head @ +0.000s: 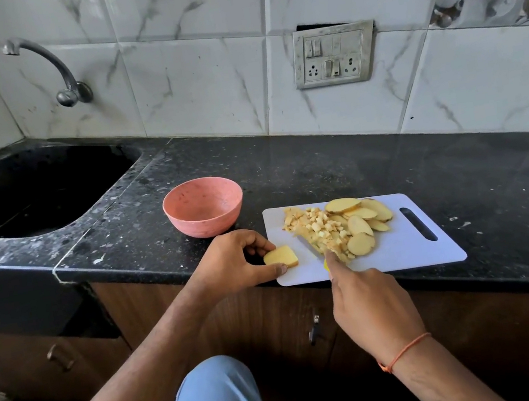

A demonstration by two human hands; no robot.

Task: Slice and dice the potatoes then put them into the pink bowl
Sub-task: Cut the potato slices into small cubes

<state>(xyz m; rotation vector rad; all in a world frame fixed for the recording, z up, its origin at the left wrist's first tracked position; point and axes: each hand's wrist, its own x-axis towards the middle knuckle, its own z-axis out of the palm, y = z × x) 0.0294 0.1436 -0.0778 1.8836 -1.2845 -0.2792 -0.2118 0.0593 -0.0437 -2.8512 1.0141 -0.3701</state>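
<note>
A white cutting board (402, 247) lies on the black counter (319, 163) with its long axis running left to right and its handle slot at the right end. On it sits a heap of diced potato (316, 230), and just right of the heap lie oval potato slices (363, 219), overlapping one another, their long axes mostly slanting from upper left to lower right. The left hand (231, 264) pinches a squared stack of slices (281, 257) between thumb and fingertips at the board's left edge, lying flat. The right hand (369, 305) grips a yellow-handled knife (315, 247), index finger stretched along its back; the blade points up and to the left, against the near side of the dice. The pink bowl (203, 206) stands upright on the counter, left of the board and just beyond the left hand.
</note>
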